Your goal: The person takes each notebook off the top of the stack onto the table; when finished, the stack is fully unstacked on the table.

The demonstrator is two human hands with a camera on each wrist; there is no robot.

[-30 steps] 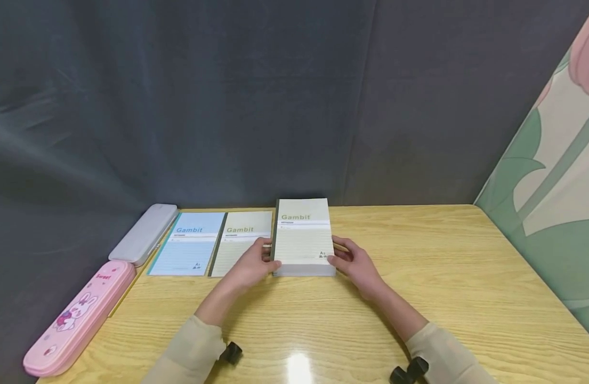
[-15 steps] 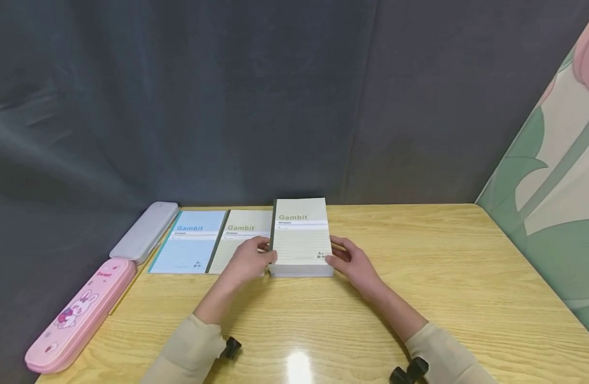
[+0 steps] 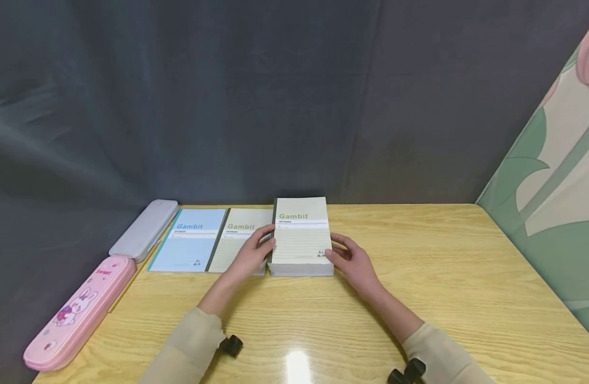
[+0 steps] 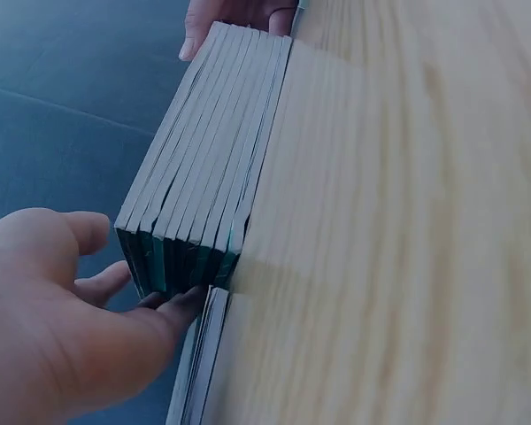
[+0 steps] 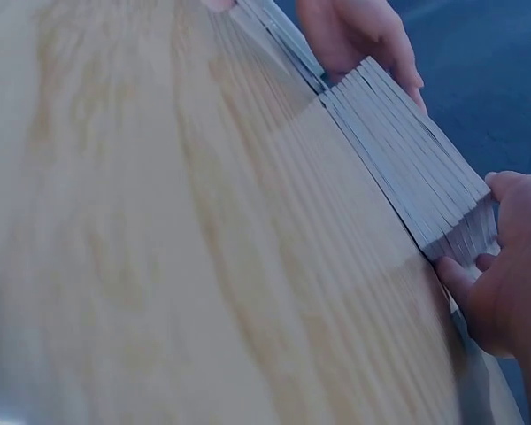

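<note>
Notebook stack (image 3: 303, 234) lies between my two hands on the worktop (image 3: 443, 277), its dark spines facing my left grip (image 3: 250, 257) and its page edges facing my right grip (image 3: 357, 266). My left grip is loosely spread, its fingers slightly bent and reaching to the spine side; my thumb is just beside the upper near corner, and whether it touches I cannot tell. It has hold of nothing on its own. My right grip is also spread, spanning the height of the pile: thumb at the top near corner, another finger low beside the worktop, with nothing clasped. The near ends of the books lie almost flush, with thin gaps between some of them. Just left of the pile, partly hidden by my left grip, is a cream notebook (image 3: 222, 256), then a blue notebook (image 3: 186, 248).
</note>
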